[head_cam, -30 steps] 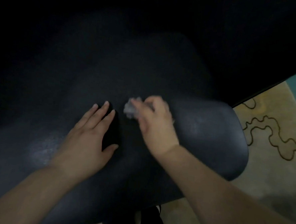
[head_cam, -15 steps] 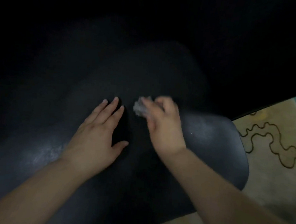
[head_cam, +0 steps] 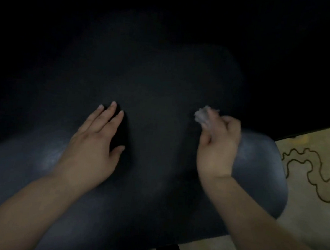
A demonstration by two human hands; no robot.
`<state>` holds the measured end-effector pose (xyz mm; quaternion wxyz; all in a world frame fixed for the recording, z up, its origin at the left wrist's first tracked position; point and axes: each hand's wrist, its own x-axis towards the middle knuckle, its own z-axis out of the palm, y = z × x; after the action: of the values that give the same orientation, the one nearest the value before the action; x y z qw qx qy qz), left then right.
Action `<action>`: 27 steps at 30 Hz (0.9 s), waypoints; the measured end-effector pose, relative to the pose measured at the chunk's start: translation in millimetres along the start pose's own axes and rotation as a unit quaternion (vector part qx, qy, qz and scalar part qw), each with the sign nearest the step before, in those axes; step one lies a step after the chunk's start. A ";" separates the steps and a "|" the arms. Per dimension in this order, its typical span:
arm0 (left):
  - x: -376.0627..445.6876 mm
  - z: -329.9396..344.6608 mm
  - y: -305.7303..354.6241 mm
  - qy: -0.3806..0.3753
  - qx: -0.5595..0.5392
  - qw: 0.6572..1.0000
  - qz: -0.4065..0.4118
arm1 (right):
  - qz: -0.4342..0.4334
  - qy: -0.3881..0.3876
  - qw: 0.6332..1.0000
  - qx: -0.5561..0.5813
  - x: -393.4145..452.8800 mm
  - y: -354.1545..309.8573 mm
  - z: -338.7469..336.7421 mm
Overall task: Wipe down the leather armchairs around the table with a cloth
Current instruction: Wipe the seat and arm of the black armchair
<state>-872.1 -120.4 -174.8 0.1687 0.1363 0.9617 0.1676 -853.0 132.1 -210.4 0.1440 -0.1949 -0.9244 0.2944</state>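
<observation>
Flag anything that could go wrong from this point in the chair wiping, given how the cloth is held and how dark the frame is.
1. The cloth is a small wad pinched in the right hand, so each stroke probably covers little and patches of the armchair may be missed.
2. The chair's far part is almost black here, so dirt or skipped spots there would be hard to notice.
3. The left hand rests flat on the leather and may leave prints on it.

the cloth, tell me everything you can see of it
The cloth is a small pale grey wad, crumpled and fuzzy-looking, blurred in the dim light. Only a bunched end shows, sticking out past the fingertips of the right hand, which grips the rest. It sits at the dark leather armchair; contact with the leather cannot be confirmed.
</observation>
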 end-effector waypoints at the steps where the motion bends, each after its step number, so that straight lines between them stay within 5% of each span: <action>1: -4.8 -1.4 -5.1 0.003 0.001 1.000 -0.008 | 0.000 -0.026 0.999 0.019 -14.7 -15.1 6.9; 7: -30.7 -13.7 -20.8 0.000 0.002 0.999 -0.040 | -0.160 -0.173 0.971 0.039 -77.0 -93.5 35.1; 11: -44.5 -36.6 -14.9 -0.004 -0.001 0.998 -0.059 | -0.120 -0.258 0.955 0.083 -50.0 -93.3 6.8; 27: -141.7 -218.4 55.6 0.013 0.035 0.992 -0.119 | -0.073 -0.257 0.957 0.117 15.3 -195.5 -187.9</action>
<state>-813.2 -175.4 78.8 0.1705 0.0245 0.9784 0.1146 -848.8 83.9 56.9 -0.0556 -0.0262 -0.9012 0.4291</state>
